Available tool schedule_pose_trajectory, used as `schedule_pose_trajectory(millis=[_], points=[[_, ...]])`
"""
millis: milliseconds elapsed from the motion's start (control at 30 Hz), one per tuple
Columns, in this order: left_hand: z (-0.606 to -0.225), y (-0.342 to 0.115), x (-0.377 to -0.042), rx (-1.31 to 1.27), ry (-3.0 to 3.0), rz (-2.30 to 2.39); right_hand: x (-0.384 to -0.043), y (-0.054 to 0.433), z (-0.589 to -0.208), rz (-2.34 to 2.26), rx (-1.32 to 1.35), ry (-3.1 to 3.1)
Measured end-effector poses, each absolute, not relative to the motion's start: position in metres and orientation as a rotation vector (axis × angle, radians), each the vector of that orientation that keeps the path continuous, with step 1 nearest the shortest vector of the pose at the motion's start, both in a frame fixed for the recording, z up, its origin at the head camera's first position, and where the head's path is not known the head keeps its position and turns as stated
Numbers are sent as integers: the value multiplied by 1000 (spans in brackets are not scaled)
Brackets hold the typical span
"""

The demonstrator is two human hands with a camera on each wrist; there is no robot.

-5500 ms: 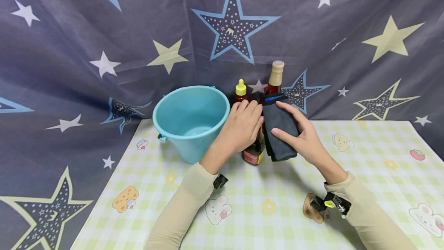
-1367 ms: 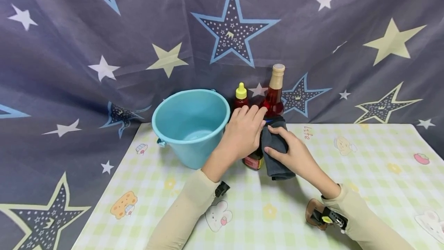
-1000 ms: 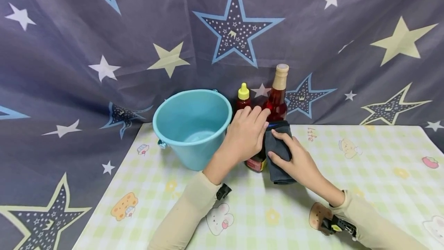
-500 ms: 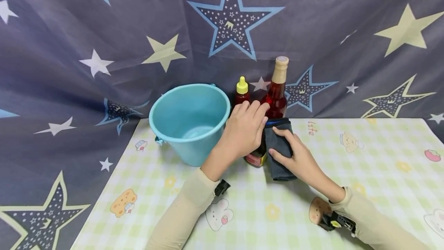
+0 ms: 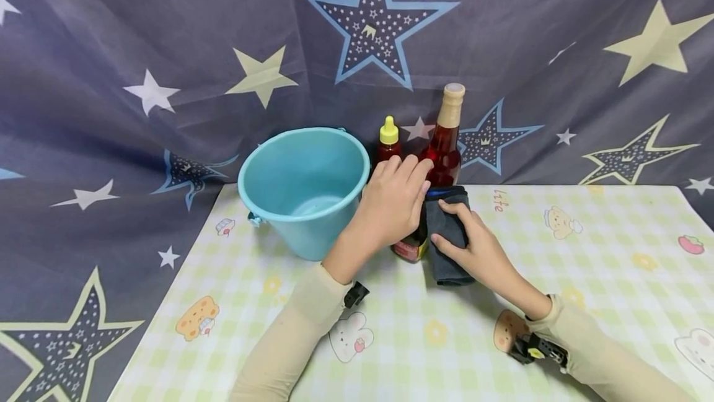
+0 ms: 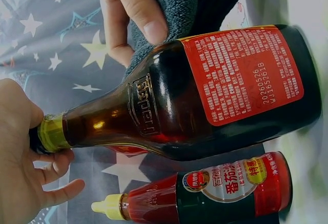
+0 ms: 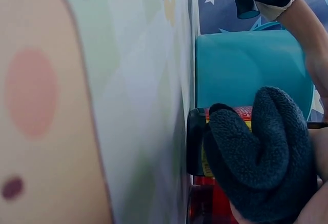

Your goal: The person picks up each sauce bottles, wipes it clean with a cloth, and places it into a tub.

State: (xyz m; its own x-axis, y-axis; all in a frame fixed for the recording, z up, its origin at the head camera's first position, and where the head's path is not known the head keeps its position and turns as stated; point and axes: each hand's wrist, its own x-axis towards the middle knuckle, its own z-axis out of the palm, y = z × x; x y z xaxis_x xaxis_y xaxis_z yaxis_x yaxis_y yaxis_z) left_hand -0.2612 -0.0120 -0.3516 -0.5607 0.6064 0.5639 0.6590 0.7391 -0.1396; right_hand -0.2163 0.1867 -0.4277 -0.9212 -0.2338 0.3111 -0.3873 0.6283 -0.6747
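Carrying everything before you, the checked table has the blue bucket standing upright toward its far-left corner. The tall red-brown bottle stands by the far edge, about midway along. Your work piece, the dark bottle with the red label, sits just beside it, closer to the near edge; the yellow-capped sauce bottle is by the far edge, beyond your left grip. Folded against the dark bottle's side is the dark cloth. You clasp the bottle's cap end with the left grip, and your right grip pinches the cloth between thumb and fingers.

You look to be partway through wiping: the bottle is steadied and the cloth is on it. Letting go of both is left, and how much glass you have covered cannot be told.

Set against the earliest frame, you have brought the cloth lower along the bottle, nearer the table's near edge, so the tall bottle's shoulder, hidden then, now shows. Your left grip has stayed at the cap end. Over the last half second, little differs beyond a slight shift of view.
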Motion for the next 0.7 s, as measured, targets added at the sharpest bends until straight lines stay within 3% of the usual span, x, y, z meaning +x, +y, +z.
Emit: schedule_pose_trajectory(millis=[700], points=[[-349,-13,-260,-951,-2388,-112,-213,188,-425,1114,434,-2824]])
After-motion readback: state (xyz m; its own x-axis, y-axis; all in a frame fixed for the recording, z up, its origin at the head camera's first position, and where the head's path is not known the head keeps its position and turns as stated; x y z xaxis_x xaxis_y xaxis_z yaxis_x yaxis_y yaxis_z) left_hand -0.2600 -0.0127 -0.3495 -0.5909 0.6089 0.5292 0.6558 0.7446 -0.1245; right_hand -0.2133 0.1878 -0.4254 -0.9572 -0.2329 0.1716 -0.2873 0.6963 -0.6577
